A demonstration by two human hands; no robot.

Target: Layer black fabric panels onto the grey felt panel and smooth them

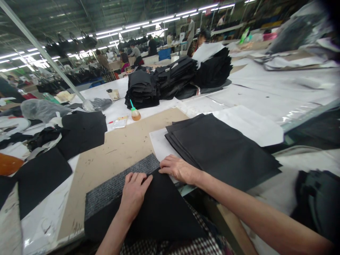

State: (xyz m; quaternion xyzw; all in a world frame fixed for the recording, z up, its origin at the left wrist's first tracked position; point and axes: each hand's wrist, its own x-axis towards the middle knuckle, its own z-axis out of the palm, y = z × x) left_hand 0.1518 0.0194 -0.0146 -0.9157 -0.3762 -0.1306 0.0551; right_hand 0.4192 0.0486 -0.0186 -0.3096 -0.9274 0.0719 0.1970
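A black sheet (162, 209) lies over a grey ribbed piece (106, 191) at the near edge of the table and hangs toward my lap. My left hand (135, 191) rests on the sheet near its upper edge, fingers bent over the ribbed piece, thumb apart. At the sheet's top corner is my right hand (179, 169), its thumb and fingers closed on the edge. Beneath the ribbed piece is a tan board (119, 141). Just beyond my right hand lies a stack of black sheets (220, 145) on white paper.
Thick black stacks (175, 76) stand at the back. A small bottle (135, 114) with a green nozzle sits beyond the board. Black pieces (82, 131) and scraps cover the left side. A slanting pole (44, 49) rises at the left. Several people are in the background.
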